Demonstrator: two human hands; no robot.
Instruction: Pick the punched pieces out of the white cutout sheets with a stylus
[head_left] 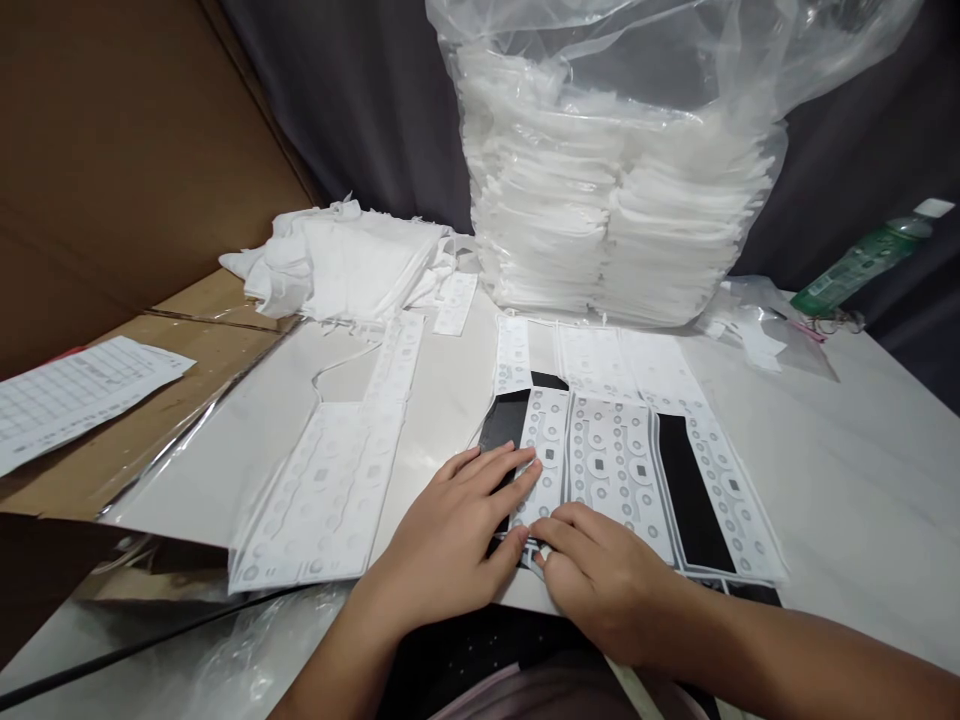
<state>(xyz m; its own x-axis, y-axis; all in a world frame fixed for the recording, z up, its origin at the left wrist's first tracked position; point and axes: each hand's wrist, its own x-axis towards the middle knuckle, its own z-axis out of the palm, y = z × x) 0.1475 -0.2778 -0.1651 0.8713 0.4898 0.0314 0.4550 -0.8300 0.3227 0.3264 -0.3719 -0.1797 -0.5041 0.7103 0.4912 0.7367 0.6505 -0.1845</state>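
On table, head view: left hand flat, fingers spread, pressing down on white patterned strip and black sheet under it. Right hand curled, fingertips pinching near end of same strip, touching left thumb. More strips laid side by side just right. Loose strip pile to left. Big plastic bag of white stacks behind; green bottle far right; cardboard box left.
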